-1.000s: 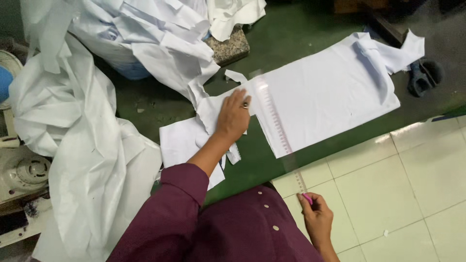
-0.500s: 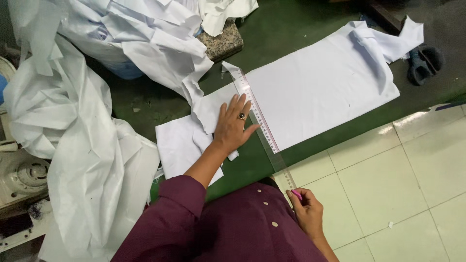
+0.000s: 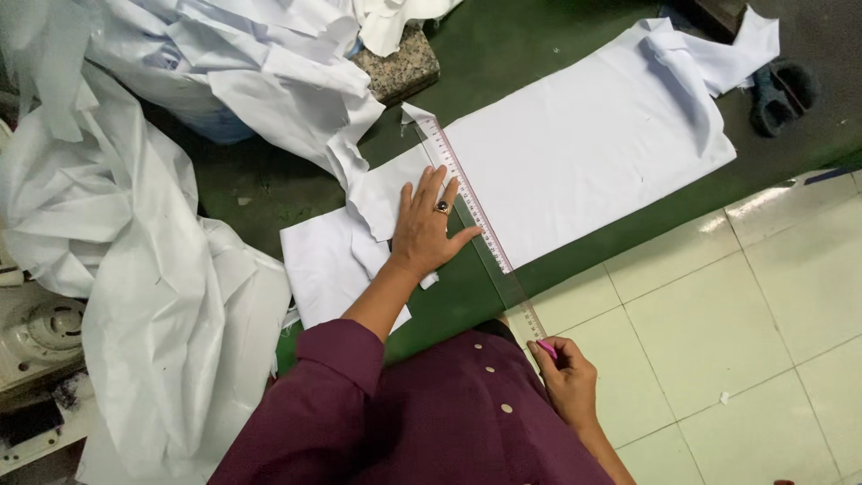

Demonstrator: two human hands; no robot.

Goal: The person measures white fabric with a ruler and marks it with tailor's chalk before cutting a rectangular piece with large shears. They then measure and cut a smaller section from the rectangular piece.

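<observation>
Left hand (image 3: 429, 229) lay flat, fingers spread, pressing clear ruler (image 3: 476, 220) down on white fabric panel (image 3: 584, 153) on green tabletop (image 3: 269, 180). Right hand (image 3: 566, 382) closed around small pink marker (image 3: 547, 349) at ruler's near end, off tabletop edge over tiled floor (image 3: 763, 314). Ruler's long axis ran diagonally, far end toward granite block (image 3: 395, 67), near end toward body. Risk, as judged: pressed only at mid-length, overhanging end free to pivot, line could skew. Loose scraps (image 3: 332, 269) under palm could also slide, shifting ruler off fabric edge
</observation>
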